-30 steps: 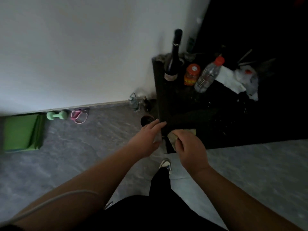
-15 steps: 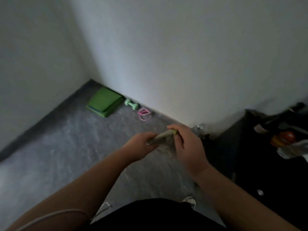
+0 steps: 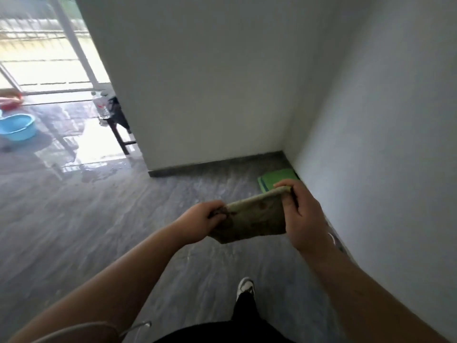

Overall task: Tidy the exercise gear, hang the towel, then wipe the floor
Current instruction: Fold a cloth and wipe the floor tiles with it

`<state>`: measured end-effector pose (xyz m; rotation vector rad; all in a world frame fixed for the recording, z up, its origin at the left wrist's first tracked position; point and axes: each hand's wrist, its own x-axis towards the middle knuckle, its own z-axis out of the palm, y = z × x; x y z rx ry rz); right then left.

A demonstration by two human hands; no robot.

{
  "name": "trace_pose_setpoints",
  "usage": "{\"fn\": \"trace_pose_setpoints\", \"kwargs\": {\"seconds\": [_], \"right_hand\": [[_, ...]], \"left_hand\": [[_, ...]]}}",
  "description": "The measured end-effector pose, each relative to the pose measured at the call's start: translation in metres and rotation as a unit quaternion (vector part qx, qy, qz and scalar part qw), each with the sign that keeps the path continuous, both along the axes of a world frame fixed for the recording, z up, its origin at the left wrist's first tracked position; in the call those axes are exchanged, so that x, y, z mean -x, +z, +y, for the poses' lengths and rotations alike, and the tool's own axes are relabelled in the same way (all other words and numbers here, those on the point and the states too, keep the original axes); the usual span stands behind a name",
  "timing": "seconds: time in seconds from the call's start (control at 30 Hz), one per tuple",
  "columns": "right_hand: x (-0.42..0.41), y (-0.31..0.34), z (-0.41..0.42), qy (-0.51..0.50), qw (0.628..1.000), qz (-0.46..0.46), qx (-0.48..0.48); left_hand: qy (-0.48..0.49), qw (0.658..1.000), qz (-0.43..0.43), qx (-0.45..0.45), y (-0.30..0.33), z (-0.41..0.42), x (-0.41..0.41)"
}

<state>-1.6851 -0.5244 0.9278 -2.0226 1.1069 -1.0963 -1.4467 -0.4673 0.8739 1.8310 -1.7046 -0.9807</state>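
Blue basin and red basin at far left floor edge; bottle atop dark stool by wall corner.

Olive cloth stretched between left hand and right hand, above grey floor.

colours in the corner of the room

olive-beige cloth with darker brown blotches; bright green mat with a darker teal edge; grey marbled floor streaked paler; white walls; light blue basin; red tub; white-and-black shoe.
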Motion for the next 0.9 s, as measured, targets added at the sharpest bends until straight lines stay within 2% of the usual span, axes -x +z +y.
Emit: {"fn": "trace_pose_setpoints", "kwargs": {"seconds": [0.23, 0.37, 0.57, 0.63, 0.8, 0.9], "right_hand": [[-0.135, -0.022, -0.1, 0.095, 0.995, -0.005, -0.037], [-0.211, -0.031, -0.158, 0.121, 0.988, -0.006, -0.095], [-0.324, -0.036, -0.213, 0.205, 0.977, 0.034, -0.044], [-0.359, -0.04, -0.222, 0.235, 0.97, 0.061, -0.032], [-0.452, -0.053, -0.231, 0.309, 0.944, 0.109, -0.029], [-0.511, -0.058, -0.226, 0.332, 0.937, 0.097, -0.049]], "left_hand": [[0.164, 0.986, -0.035, 0.011, -0.001, -0.019, -0.119], [0.28, 0.958, -0.057, 0.02, 0.004, -0.04, -0.174], [0.394, 0.911, -0.116, 0.038, 0.016, -0.051, -0.24], [0.413, 0.903, -0.111, 0.035, 0.017, -0.044, -0.264], [0.398, 0.915, -0.059, -0.024, 0.002, -0.018, -0.336], [0.447, 0.894, 0.003, -0.028, -0.023, -0.005, -0.387]]}}
